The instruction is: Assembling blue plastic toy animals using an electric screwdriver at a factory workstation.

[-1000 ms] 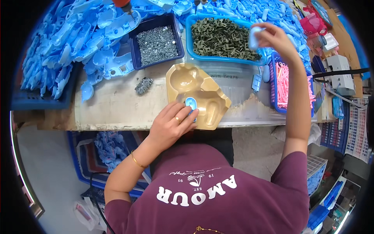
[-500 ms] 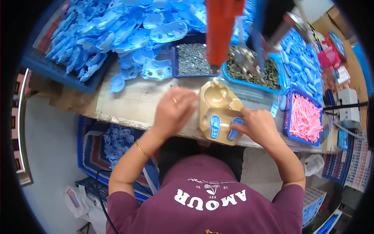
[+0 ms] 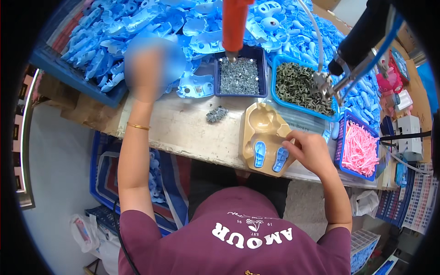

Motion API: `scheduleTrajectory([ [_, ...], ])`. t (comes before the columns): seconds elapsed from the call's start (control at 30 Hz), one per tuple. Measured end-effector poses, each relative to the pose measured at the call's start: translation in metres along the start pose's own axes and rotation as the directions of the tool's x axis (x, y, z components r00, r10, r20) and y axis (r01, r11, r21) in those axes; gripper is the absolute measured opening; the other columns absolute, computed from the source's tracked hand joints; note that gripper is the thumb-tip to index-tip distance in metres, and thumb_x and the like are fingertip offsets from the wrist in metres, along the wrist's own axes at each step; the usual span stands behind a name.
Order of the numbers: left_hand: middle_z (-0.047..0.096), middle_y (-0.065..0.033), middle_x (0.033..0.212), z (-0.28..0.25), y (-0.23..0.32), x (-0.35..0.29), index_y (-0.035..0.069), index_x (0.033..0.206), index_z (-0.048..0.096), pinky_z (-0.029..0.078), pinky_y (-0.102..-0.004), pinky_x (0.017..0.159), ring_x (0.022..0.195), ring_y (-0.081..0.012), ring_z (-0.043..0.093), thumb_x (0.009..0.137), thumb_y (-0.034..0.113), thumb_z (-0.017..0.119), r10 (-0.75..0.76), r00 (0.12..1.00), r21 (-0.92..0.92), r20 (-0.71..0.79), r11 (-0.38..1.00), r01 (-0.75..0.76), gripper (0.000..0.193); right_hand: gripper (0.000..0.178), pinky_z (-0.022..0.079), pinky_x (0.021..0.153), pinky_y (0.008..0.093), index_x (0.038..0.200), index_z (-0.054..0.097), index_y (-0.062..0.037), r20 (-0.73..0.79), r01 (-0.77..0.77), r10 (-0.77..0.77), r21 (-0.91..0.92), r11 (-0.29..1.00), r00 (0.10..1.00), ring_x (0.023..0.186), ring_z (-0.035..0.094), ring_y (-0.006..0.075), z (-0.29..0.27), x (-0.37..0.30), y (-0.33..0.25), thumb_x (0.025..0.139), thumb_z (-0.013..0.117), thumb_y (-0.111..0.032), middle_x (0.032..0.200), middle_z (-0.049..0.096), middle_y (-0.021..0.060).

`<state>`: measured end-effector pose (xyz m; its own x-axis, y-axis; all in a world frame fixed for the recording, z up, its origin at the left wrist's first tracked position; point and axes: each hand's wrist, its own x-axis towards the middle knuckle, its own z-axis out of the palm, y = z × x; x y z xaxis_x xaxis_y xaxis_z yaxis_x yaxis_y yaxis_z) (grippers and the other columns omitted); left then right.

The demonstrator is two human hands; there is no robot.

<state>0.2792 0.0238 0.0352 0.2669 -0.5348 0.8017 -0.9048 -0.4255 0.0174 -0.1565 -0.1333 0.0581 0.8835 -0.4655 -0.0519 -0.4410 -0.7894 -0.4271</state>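
Note:
My left hand [image 3: 147,68] is stretched out over the far-left heap of light-blue plastic shell parts [image 3: 151,23]; blur hides its fingers and anything in them. My right hand [image 3: 310,149] is closed at the right rim of a tan moulded fixture [image 3: 250,137], thumb and forefinger close together there. Two small blue foot-shaped pieces, a left one [image 3: 260,154] and a right one [image 3: 280,159], lie in the fixture's near hollows. Its larger round hollow at the far end holds no part. A small pile of grey metal bits [image 3: 216,114] lies on the table to the fixture's left.
Behind the fixture stand a dark-blue tray [image 3: 240,94] of small shiny metal pieces and a light-blue tray [image 3: 298,109] of dark clips. A red tool [image 3: 234,27] and a black tool [image 3: 369,39] hang above. Pink sticks [image 3: 360,149] fill a basket at the right.
My left hand has moved from beside the fixture to the far-left heap, uncovering the grey metal pile. My right hand stays at the fixture's rim, its thumb now off the right blue piece.

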Motion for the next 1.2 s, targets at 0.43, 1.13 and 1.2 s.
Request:
scheduleTrajectory([
  [0.43,0.067,-0.0029,0.087,-0.08,0.083,-0.042,0.004,0.098,0.072,0.045,-0.0308,0.064,0.072,-0.0149,0.057,0.083,0.009,0.082,0.087,0.962,-0.397,-0.26,0.898,-0.189,0.018,0.013,0.044,0.054,0.0304,0.094,0.071,-0.0018,-0.153,-0.023,0.049,0.163,0.986,0.987,0.056,0.058,0.0151,-0.008,-0.002,0.002,0.091,0.073,-0.014,0.065,0.063,0.0094],
  [1.13,0.061,-0.0067,0.133,-0.063,0.249,-0.102,0.009,0.131,0.064,0.046,-0.0451,0.099,0.115,-0.0315,0.055,0.078,0.038,0.08,0.405,0.838,-0.664,0.366,0.745,-0.07,0.062,0.058,0.048,0.092,0.0436,0.131,0.062,-0.0053,-0.176,0.152,-0.128,0.133,0.979,0.976,0.107,0.059,0.0332,0.018,-0.043,0.022,0.079,0.083,-0.022,0.119,0.062,0.0145],
  [1.2,0.06,-0.0076,0.134,-0.063,0.249,-0.1,0.009,0.132,0.063,0.046,-0.0454,0.1,0.117,-0.032,0.055,0.078,0.038,0.08,0.399,0.838,-0.663,0.372,0.746,-0.061,0.063,0.059,0.049,0.092,0.0429,0.131,0.062,-0.0056,-0.173,0.161,-0.14,0.117,0.98,0.975,0.106,0.059,0.0328,0.019,-0.044,0.022,0.079,0.083,-0.023,0.119,0.062,0.0143],
])
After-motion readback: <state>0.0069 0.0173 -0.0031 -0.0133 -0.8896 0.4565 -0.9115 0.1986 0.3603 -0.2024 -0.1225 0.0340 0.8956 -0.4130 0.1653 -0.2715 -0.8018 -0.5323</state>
